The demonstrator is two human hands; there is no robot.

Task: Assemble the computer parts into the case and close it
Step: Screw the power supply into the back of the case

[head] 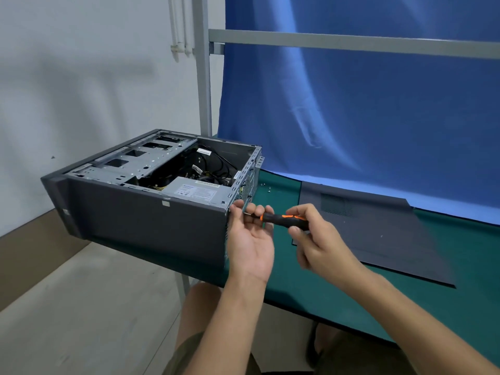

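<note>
Above the thigh (198, 309), the right hand (318, 240) grips the screwdriver (284, 220); the left hand (250, 240) pinches its shaft, hiding the tip. The grey case (146, 220) lies open-topped, cables (216, 163) exposed.

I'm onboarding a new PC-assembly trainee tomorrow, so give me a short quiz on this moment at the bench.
1. True or false: the side panel lies flat on the green mat, off the computer case.
2. Which hand grips the screwdriver by its handle? A) left hand B) right hand C) neither
3. Fill in: the labelled grey box inside the case, nearest the hands, is the ___.
Key: 1 true. 2 B; the left hand pinches the shaft. 3 power supply.
</note>
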